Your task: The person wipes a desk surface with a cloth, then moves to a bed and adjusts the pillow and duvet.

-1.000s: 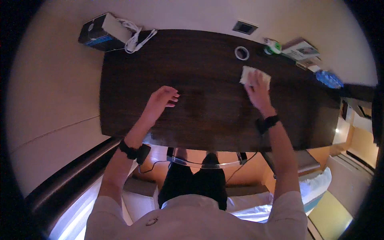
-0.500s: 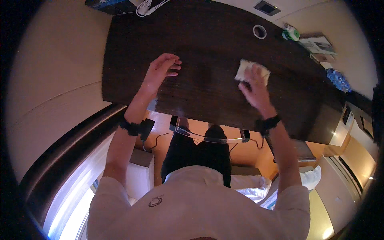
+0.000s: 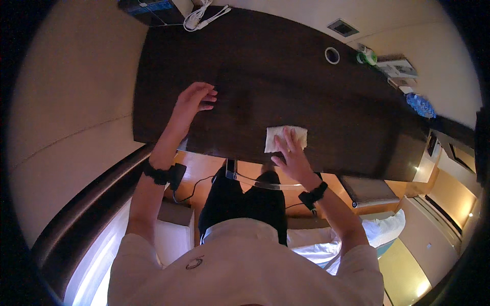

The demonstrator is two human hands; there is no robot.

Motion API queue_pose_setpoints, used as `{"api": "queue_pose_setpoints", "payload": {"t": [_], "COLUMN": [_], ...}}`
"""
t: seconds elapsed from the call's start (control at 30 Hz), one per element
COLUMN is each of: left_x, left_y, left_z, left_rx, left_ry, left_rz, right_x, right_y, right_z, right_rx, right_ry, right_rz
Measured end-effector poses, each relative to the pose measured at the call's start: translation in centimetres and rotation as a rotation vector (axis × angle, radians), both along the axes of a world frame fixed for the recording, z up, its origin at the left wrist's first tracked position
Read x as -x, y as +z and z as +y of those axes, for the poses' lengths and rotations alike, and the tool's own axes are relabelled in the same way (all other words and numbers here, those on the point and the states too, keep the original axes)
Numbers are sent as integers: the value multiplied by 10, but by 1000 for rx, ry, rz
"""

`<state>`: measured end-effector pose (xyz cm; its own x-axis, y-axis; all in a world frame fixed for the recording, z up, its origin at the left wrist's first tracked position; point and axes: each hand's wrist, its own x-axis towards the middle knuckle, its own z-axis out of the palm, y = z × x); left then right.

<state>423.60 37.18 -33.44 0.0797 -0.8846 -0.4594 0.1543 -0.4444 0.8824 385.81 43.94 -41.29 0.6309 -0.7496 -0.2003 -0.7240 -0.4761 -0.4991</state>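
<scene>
The right hand [image 3: 292, 153], fingers spread over the white cloth [image 3: 273, 136], has swept it to the worktop's [image 3: 245, 66] near side; the left hand [image 3: 195, 97] looks empty, fingers half-curled.

Pale walls [image 3: 76, 92] border the dark brown counter [image 3: 245, 56]; orange-brown floor [image 3: 198, 164] shows beneath, cool white light [image 3: 96, 265] shines lower left, warm light [image 3: 470, 214] glows right.

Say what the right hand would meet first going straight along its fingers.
Past the white cloth under the right hand, the way looks free across the dark desk, perhaps until the back wall; depth is unclear.
</scene>
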Motion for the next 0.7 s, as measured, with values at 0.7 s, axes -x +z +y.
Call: {"api": "queue_pose_setpoints", "payload": {"t": [0.7], "left_x": [-66], "left_y": [-16], "left_z": [44], "left_rx": [102], "left_ry": [144], "left_rz": [59], "right_x": [-64], "right_y": [16], "right_z": [-322], "right_rx": [564], "right_ry": [-291], "right_rz": [44]}}
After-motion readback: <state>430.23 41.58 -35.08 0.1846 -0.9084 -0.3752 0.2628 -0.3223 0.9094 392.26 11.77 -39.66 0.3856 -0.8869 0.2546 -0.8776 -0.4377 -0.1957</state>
